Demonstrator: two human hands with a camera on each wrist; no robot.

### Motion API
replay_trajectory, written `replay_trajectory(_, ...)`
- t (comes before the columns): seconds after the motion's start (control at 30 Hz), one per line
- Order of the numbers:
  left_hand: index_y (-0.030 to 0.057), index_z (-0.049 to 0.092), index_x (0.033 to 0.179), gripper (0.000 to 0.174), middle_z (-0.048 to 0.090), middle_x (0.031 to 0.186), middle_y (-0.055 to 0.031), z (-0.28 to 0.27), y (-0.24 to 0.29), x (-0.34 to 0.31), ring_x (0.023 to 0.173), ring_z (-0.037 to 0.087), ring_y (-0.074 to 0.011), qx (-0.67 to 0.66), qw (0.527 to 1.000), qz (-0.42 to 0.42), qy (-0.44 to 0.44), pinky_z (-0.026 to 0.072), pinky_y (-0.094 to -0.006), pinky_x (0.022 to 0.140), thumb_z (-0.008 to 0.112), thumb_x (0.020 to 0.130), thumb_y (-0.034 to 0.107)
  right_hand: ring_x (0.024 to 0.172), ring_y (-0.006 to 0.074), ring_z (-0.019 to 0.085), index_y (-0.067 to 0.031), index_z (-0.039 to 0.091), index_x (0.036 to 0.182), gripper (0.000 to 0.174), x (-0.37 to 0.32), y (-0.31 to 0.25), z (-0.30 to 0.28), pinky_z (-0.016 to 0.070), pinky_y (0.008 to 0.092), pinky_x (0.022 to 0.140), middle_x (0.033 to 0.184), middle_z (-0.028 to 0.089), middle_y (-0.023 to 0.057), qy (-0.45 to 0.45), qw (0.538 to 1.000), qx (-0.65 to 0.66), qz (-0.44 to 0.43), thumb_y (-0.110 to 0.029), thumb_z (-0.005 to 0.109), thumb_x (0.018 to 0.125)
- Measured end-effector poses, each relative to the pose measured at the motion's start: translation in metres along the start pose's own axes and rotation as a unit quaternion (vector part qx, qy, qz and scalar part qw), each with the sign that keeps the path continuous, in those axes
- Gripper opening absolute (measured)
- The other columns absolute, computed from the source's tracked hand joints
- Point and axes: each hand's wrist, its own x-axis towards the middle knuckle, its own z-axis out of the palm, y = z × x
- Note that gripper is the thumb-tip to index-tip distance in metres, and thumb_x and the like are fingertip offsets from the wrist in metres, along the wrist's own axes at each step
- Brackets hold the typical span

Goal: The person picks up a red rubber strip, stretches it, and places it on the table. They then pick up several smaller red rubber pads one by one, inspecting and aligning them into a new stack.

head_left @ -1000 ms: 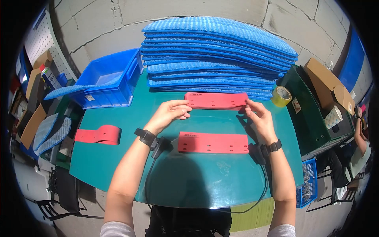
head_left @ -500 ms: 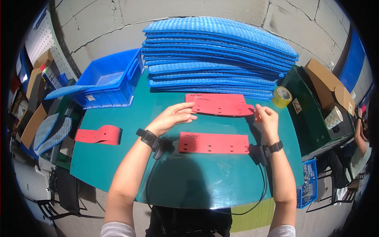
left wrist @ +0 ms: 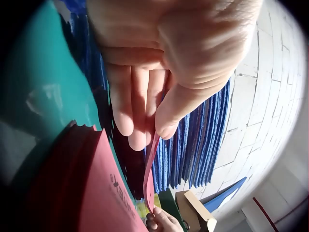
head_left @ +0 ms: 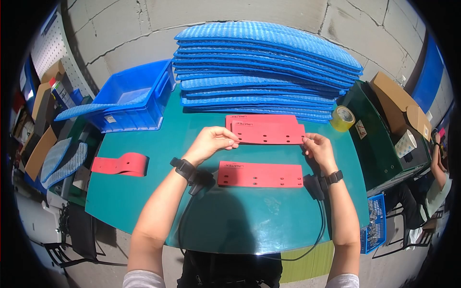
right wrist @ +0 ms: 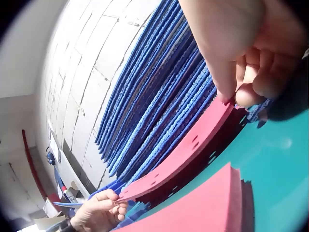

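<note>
A flat red rubber strip (head_left: 269, 132) with several oval holes is stretched between my two hands, in front of and partly covering a red stack (head_left: 261, 117) of like strips. My left hand (head_left: 211, 145) pinches its left end; in the left wrist view the thumb presses the strip (left wrist: 150, 174) against the fingers. At the other end, my right hand (head_left: 320, 150) pinches a corner by the holes, as the right wrist view also shows. Nearer to me lies a second stack of red strips (head_left: 261, 175), printed with black lettering, several layers thick.
Blue ribbed pads (head_left: 264, 72) are piled high at the back. A blue bin (head_left: 129, 120) stands at the left, near a folded red strip (head_left: 120, 164). A tape roll (head_left: 343, 118) sits at the right by a green crate (head_left: 379, 149). Cables run from both wrist cameras.
The right end of a top strip was lifted from the back stack, and the strip has come toward me, now straight between both hands. The front stack stays put.
</note>
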Motion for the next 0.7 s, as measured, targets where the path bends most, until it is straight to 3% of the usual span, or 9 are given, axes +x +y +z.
replay_trajectory(0.07, -0.0037, 0.066, 0.102, 0.016, 0.069, 0.096, -0.0136, 0.0, -0.001, 0.0, 0.089, 0.068, -0.0183, 0.007, 1.0, 0.004, -0.001, 0.0553, -0.0273, 0.079, 0.064, 0.088, 0.003, 0.049, 0.0041, 0.051, -0.0015, 0.063, 0.09, 0.016, 0.004, 0.004, -0.003, 0.0376, 0.0185, 0.043, 0.067, 0.059, -0.0016, -0.049, 0.998, 0.016, 0.024, -0.016, 0.07, 0.088)
replay_trajectory(0.2, -0.0024, 0.066, 0.099, 0.012, 0.069, 0.094, -0.012, -0.001, -0.002, 0.001, 0.088, 0.068, -0.0172, 0.018, 1.0, 0.001, 0.013, 0.0547, -0.0263, 0.076, 0.064, 0.089, 0.004, 0.052, 0.0034, 0.051, -0.0038, 0.064, 0.092, 0.014, 0.003, 0.003, -0.005, 0.0365, 0.0175, 0.044, 0.07, 0.06, -0.0032, -0.052, 0.999, -0.011, 0.007, -0.016, 0.07, 0.088)
replay_trajectory(0.47, -0.0011, 0.065, 0.094, 0.009, 0.068, 0.091, -0.0091, -0.003, -0.012, 0.005, 0.085, 0.068, -0.016, 0.046, 0.996, 0.042, 0.061, 0.0526, -0.025, 0.073, 0.064, 0.09, 0.007, 0.068, 0.0046, 0.056, -0.0058, 0.065, 0.096, 0.013, 0.0, -0.003, 0.001, 0.0425, 0.0197, 0.058, 0.08, 0.063, -0.0027, -0.051, 0.997, 0.054, -0.038, -0.012, 0.07, 0.086)
replay_trajectory(0.7, 0.0018, 0.057, 0.11, 0.023, 0.067, 0.087, -0.008, -0.006, -0.011, 0.005, 0.083, 0.068, -0.0158, 0.019, 0.994, 0.076, 0.082, 0.0525, -0.024, 0.071, 0.061, 0.088, -0.001, 0.071, 0.0046, 0.056, -0.0042, 0.064, 0.106, 0.022, -0.006, -0.015, 0.003, 0.0436, 0.02, 0.062, 0.083, 0.064, -0.0029, -0.039, 0.991, 0.103, -0.079, -0.011, 0.069, 0.086)
